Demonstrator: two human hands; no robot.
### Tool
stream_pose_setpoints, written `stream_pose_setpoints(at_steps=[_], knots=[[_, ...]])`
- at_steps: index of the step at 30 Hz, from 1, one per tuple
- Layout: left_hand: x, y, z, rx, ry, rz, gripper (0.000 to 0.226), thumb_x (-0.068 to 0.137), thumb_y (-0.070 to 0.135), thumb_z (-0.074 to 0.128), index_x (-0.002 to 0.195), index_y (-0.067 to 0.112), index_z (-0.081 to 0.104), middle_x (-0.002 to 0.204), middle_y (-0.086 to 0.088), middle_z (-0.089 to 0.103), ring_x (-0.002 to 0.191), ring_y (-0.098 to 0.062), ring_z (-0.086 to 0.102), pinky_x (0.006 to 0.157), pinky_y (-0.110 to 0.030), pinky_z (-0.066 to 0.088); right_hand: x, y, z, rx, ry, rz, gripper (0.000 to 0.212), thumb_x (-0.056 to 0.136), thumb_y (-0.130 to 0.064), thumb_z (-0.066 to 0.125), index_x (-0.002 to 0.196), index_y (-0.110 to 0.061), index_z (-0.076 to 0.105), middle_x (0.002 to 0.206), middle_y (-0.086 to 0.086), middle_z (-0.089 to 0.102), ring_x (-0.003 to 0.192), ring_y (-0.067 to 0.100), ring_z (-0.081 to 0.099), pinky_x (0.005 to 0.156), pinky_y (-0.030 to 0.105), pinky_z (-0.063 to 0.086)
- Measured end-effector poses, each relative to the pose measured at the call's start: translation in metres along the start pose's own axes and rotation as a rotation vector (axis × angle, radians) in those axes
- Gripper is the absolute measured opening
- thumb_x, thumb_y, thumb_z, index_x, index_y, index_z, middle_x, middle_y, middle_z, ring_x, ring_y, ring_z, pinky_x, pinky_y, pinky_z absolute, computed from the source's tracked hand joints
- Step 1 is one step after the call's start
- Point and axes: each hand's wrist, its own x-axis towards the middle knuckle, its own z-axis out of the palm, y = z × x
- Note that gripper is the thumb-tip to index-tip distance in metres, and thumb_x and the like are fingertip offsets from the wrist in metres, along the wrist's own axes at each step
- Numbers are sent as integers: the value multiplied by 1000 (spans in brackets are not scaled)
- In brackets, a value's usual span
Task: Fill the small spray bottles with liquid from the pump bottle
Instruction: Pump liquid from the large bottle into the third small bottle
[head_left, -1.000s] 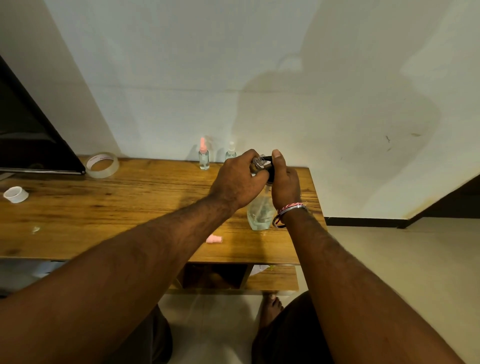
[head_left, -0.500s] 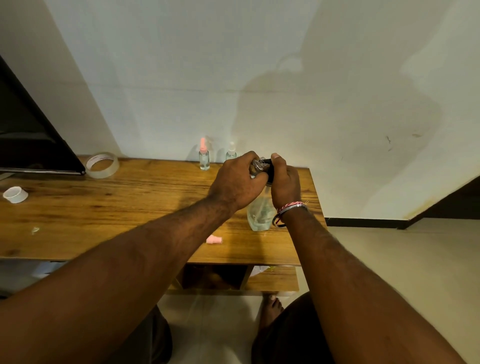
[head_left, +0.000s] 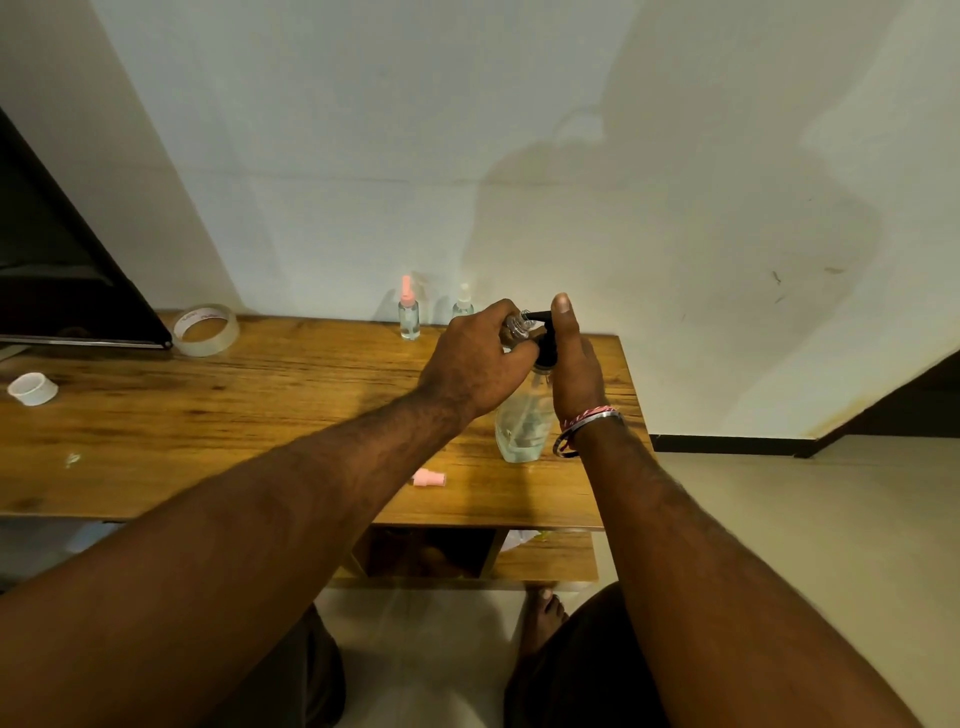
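A clear pump bottle (head_left: 522, 423) with a black pump head (head_left: 545, 343) stands near the right end of the wooden table (head_left: 208, 415). My right hand (head_left: 574, 364) grips its neck, thumb on top of the pump. My left hand (head_left: 478, 358) holds a small uncapped spray bottle (head_left: 518, 325), tilted with its open mouth at the pump's nozzle. Two more small spray bottles stand by the wall: one with a pink cap (head_left: 409, 314), one with a clear cap (head_left: 462, 301). A loose pink spray cap (head_left: 430, 477) lies on the table under my left forearm.
A roll of clear tape (head_left: 205, 330) and a small white tape roll (head_left: 32, 388) sit at the table's left. A dark screen (head_left: 57, 270) stands at the far left. A lower shelf (head_left: 545, 558) lies below the table, my foot (head_left: 543, 618) on the floor.
Almost nothing has moved. My right thumb has shifted slightly on the pump head while both hands stay at the nozzle.
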Motion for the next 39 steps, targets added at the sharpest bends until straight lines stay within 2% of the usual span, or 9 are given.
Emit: stream_pose_setpoints(at_steps=[3, 6, 12, 18, 22, 26, 29, 34, 39], knots=[[0, 1, 0, -10, -3, -1, 8, 94, 25, 68, 101, 20, 66, 84, 8, 71, 78, -10, 67, 67, -29, 56, -1, -2, 0, 8, 20, 20, 71, 82, -81, 43, 86, -19, 78, 91, 11, 78, 87, 23, 71, 87, 37, 54], [2, 3, 2, -3, -3, 1, 11, 93, 24, 68, 104, 20, 67, 84, 8, 71, 76, -10, 66, 64, -26, 53, 1, -2, -1, 25, 59, 7, 55, 102, -59, 44, 81, -19, 77, 82, 5, 75, 77, 12, 68, 77, 31, 53], [0, 0, 3, 69, 25, 16, 16, 91, 23, 69, 105, 15, 68, 83, 7, 69, 75, -10, 65, 64, -32, 58, 4, -2, 0, -11, 113, -46, 48, 108, -37, 44, 74, -20, 73, 70, -3, 72, 64, 2, 64, 65, 25, 49], [-1, 3, 4, 26, 13, 25, 12, 93, 23, 69, 103, 17, 67, 81, 8, 69, 73, -10, 65, 61, -27, 52, 2, 1, -2, 15, 65, -10, 50, 107, -45, 43, 79, -21, 76, 75, -1, 74, 69, 2, 67, 67, 19, 51], [-1, 4, 3, -2, 12, 19, 12, 95, 23, 68, 105, 16, 68, 82, 10, 69, 75, -9, 66, 63, -23, 52, 1, 4, -2, 19, 46, 12, 58, 102, -60, 45, 81, -19, 78, 89, 16, 77, 77, 12, 69, 76, 28, 54], [-2, 4, 3, -13, 8, 5, 10, 96, 25, 68, 103, 19, 67, 82, 11, 69, 75, -8, 66, 63, -21, 51, -3, 1, -1, 21, 47, 22, 80, 79, -84, 45, 84, -12, 79, 90, 20, 75, 79, 20, 69, 81, 40, 56], [-2, 4, 2, -5, 7, 7, 10, 96, 25, 68, 103, 19, 67, 82, 11, 69, 74, -7, 66, 61, -19, 48, -4, 1, 1, 26, 54, 25, 86, 75, -85, 45, 88, -8, 79, 93, 22, 75, 82, 23, 69, 88, 47, 58], [-3, 5, 4, 24, 9, 6, 10, 94, 24, 68, 102, 19, 67, 80, 12, 67, 71, -7, 63, 58, -20, 45, 0, 4, 0, 28, 87, -9, 53, 97, -61, 47, 78, -21, 77, 84, 11, 78, 77, 12, 71, 76, 33, 55], [-4, 1, 3, 57, 7, 4, 8, 92, 25, 68, 97, 19, 65, 78, 9, 66, 69, -12, 62, 58, -26, 46, 6, 4, -1, 2, 138, -40, 45, 107, -36, 47, 72, -25, 73, 61, -13, 71, 60, -5, 64, 59, 13, 49]])
